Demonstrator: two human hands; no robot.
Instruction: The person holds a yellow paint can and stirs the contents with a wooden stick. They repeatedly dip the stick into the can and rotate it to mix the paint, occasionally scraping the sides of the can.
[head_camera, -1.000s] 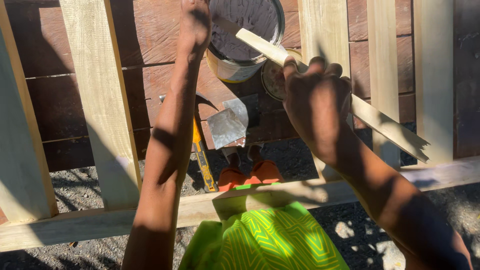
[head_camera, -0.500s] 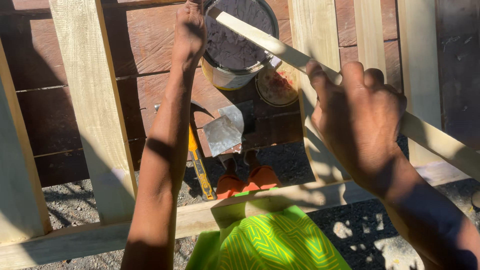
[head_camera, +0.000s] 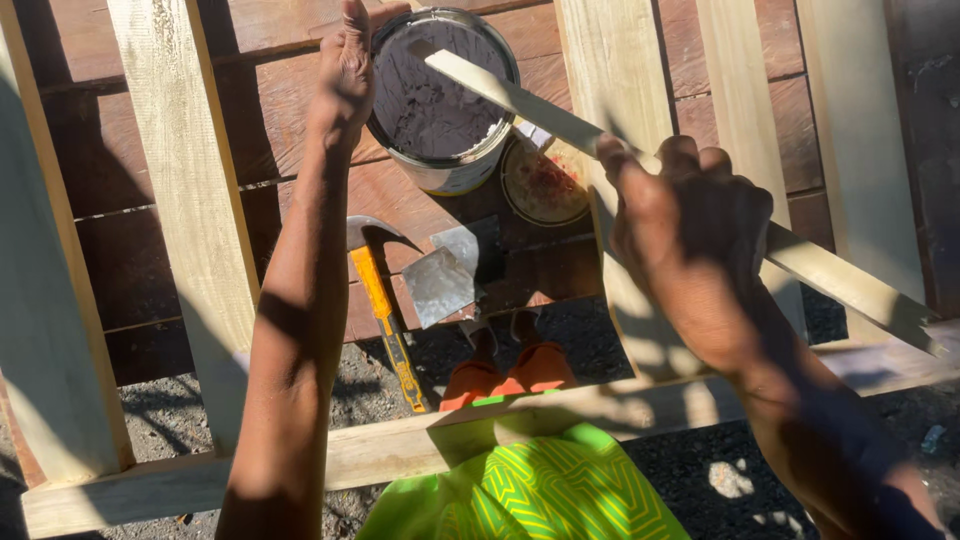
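R hand (head_camera: 690, 240) clenched on wood strip (head_camera: 540, 105), L hand (head_camera: 350, 65) steadying paint can (head_camera: 440, 100)

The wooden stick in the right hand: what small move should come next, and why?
Probably lower the wooden stick tip into the paint can. The right hand grips the stick, and its far end lies over the open can of grey paint without clearly dipping in. The left hand rests at the can's rim, so the can looks steadied for that move.
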